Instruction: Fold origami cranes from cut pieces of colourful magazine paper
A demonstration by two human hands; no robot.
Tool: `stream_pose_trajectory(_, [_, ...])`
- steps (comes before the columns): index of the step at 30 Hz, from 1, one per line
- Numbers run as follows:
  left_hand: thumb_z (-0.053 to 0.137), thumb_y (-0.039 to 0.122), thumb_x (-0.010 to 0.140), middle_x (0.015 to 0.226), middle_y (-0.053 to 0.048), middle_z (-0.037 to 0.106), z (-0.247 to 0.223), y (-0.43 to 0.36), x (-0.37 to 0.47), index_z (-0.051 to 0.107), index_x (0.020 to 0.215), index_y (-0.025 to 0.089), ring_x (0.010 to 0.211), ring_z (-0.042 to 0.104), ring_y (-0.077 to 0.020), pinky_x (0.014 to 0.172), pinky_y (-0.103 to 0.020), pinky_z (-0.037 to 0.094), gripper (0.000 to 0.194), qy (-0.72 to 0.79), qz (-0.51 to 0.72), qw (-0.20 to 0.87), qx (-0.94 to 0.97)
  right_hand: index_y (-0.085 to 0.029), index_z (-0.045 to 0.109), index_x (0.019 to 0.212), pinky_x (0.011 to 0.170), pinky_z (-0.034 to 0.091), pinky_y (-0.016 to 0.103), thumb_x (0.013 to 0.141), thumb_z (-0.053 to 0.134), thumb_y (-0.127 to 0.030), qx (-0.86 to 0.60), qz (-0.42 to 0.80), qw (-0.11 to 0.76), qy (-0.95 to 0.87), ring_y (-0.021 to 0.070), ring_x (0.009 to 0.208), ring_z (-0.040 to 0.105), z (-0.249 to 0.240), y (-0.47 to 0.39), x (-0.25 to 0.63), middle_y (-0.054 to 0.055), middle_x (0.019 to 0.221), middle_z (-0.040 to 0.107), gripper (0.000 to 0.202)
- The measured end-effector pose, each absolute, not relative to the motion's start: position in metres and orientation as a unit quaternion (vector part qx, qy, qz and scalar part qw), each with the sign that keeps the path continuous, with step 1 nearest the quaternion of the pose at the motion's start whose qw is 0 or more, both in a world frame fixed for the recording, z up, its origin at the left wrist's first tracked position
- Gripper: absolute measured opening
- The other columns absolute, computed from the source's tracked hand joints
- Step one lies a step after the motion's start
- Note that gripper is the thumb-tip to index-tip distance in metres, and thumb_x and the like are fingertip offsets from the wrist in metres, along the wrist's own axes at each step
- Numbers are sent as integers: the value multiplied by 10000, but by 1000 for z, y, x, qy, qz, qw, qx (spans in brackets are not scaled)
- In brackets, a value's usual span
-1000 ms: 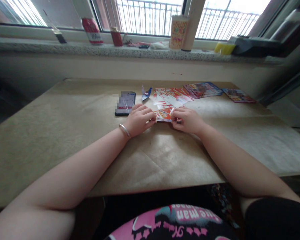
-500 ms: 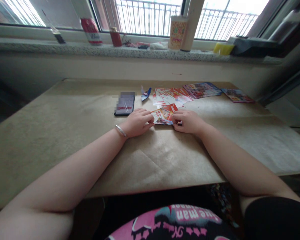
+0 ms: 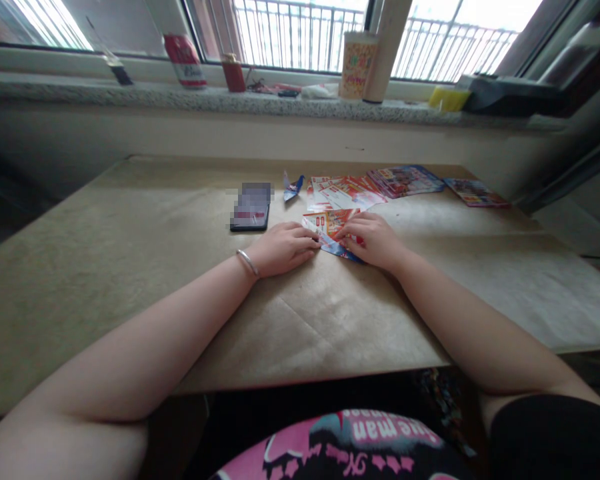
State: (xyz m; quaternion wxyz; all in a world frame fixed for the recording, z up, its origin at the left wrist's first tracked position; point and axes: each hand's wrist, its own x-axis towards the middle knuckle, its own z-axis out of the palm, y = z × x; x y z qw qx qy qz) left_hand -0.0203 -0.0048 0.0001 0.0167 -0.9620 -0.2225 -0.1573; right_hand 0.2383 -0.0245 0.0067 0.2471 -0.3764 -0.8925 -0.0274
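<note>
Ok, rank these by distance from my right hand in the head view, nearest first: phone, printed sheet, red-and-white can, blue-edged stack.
From the right hand:
1. Printed sheet: at the fingertips.
2. Blue-edged stack: behind the hand, slightly right.
3. Phone: on the table, left.
4. Red-and-white can: far left, on the windowsill.

So from my end I count two hands (image 3: 291, 249), one sheet being worked (image 3: 329, 221), one phone (image 3: 253, 205), one folded blue paper (image 3: 293, 187), and two darker card piles (image 3: 405, 181) lol. Sill's got one can (image 3: 185, 62), one patterned cup (image 3: 358, 65), one brush (image 3: 117, 71). Fanned papers (image 3: 341, 192) overlap, can't count those.
</note>
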Motion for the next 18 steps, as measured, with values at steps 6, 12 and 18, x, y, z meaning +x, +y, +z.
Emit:
stream_pose_trajectory(6, [480, 306, 939, 1131, -106, 687, 3, -5, -21, 660, 1048, 155, 1069, 620, -230, 969, -395, 469, 259, -265, -162, 3, -950, -225, 707, 908, 964, 448, 419, 806, 515, -76, -385, -54, 289, -875, 227, 1038, 595, 5, -19, 248, 46, 1088, 707, 263])
stream_pose_trajectory(12, [467, 377, 959, 1120, -95, 664, 2, -4, -22, 637, 1194, 214, 1071, 595, -233, 977, -402, 440, 332, -262, -145, 31, -954, -239, 707, 963, 994, 449, 467, 791, 532, -70, -405, -60, 272, -871, 254, 1117, 558, 3, -19, 250, 59, 1236, 644, 298])
stream_pose_trajectory(18, [393, 361, 992, 1368, -80, 562, 0, -5, -21, 560, 1333, 275, 1293, 479, -248, 1137, -524, 265, 389, -249, -103, 0, -963, -251, 708, 973, 1032, 431, 460, 877, 567, -254, -398, -63, 281, -871, 238, 1135, 560, 3, -20, 247, 58, 1239, 638, 170])
